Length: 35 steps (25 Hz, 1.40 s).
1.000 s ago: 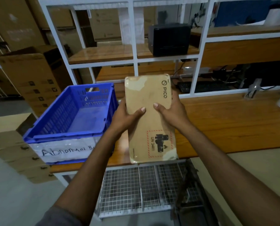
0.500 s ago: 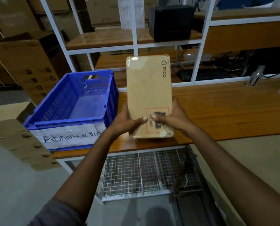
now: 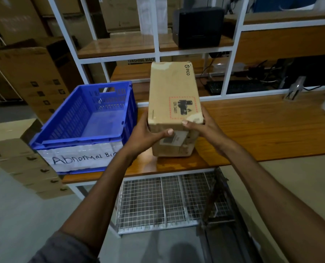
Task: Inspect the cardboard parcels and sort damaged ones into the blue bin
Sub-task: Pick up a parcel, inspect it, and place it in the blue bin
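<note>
A brown cardboard parcel (image 3: pixel 174 95) with a PICO logo and a red dashed label rests on the wooden table (image 3: pixel 252 130), its near end facing me with a white sticker. My left hand (image 3: pixel 148 135) grips its near left corner, thumb across the end face. My right hand (image 3: pixel 205 128) holds the near right corner, thumb on the top edge. Tape patches show at the parcel's corners. The blue bin (image 3: pixel 86 118), labelled "Abnormal Bin", stands empty just left of the parcel.
White shelving (image 3: pixel 158 54) rises behind the table with a black printer (image 3: pixel 197 25) on it. Stacked cardboard cartons (image 3: pixel 25 76) stand at the left on the floor. A wire-mesh shelf (image 3: pixel 167 202) sits under the table. A keyboard and cables lie at the back right.
The parcel has tipped from standing upright in front of me to lying flat on the table. Both hands slid from its sides to its near end.
</note>
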Tool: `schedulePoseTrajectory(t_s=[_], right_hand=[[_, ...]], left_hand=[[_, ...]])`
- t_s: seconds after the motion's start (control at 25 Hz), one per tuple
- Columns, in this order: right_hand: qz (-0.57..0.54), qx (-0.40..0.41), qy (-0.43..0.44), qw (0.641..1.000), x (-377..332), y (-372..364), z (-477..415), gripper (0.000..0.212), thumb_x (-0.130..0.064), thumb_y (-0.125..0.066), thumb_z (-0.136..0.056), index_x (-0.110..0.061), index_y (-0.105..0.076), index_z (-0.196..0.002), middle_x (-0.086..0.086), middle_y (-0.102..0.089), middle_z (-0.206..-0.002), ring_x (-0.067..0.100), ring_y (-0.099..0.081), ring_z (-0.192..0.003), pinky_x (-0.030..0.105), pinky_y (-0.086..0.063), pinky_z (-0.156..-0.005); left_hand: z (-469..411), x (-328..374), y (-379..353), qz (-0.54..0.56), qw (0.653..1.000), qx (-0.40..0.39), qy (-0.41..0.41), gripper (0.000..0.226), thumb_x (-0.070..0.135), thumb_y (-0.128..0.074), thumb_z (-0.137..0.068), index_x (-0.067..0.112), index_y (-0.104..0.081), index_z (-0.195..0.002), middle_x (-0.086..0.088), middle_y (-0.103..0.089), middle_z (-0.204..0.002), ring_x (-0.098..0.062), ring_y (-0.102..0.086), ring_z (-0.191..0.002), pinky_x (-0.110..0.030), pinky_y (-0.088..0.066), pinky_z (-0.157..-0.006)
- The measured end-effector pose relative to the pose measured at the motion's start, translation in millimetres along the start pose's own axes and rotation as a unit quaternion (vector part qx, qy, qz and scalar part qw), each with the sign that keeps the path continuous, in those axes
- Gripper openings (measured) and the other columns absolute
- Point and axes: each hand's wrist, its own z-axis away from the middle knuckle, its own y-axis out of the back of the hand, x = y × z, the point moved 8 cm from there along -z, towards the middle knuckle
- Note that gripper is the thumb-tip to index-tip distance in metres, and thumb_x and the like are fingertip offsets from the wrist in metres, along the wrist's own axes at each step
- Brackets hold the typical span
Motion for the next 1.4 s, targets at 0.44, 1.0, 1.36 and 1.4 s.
schedulePoseTrajectory(t_s=[0.44,1.0,1.36,1.4], right_hand=[[0.06,0.067,0.081,0.993,-32.5,6.4,5.3,0.096,-0.019,-0.086,-0.084,-0.039,-0.031,-0.161,-0.01,-0.059,-0.143,0.002,-0.057,-0.126,0.04,-0.064,-0.087],[0.07,0.101,0.077,0.989,-50.3,9.9,10.3,0.076,-0.059,-0.072,-0.089,-0.035,-0.03,-0.148,-0.01,-0.058,-0.141,-0.002,-0.062,-0.107,0.035,-0.058,-0.091],[0.14,0.128,0.04,0.981,-8.6,21.6,3.4,0.095,-0.006,-0.08,-0.087,-0.042,-0.026,-0.156,-0.022,-0.062,-0.124,0.003,-0.061,-0.112,0.023,-0.059,-0.078],[0.138,0.126,0.038,0.982,-6.6,22.9,2.8,0.094,-0.006,-0.079,-0.088,-0.041,-0.025,-0.156,-0.025,-0.061,-0.119,0.0,-0.061,-0.108,0.021,-0.059,-0.077]], left_hand=[[-6.0,22.0,23.0,0.019,0.996,0.079,-0.038,0.092,0.058,-0.088,-0.076,0.026,-0.045,-0.151,0.006,-0.064,-0.141,-0.008,-0.064,-0.125,-0.041,-0.06,-0.1],[-2.7,-11.3,9.1,0.09,0.99,0.073,0.078,0.108,0.055,-0.097,-0.062,0.025,-0.038,-0.147,-0.001,-0.063,-0.138,-0.016,-0.067,-0.121,-0.037,-0.063,-0.093],[0.3,-3.0,-9.9,-0.011,0.999,-0.004,-0.04,0.086,0.014,-0.087,-0.085,0.039,-0.031,-0.146,0.03,-0.043,-0.14,-0.016,-0.053,-0.137,-0.046,-0.064,-0.091],[1.1,-1.4,-9.9,0.005,0.999,0.002,-0.045,0.077,0.02,-0.084,-0.089,0.038,-0.034,-0.146,0.027,-0.048,-0.14,-0.014,-0.056,-0.134,-0.044,-0.065,-0.089]])
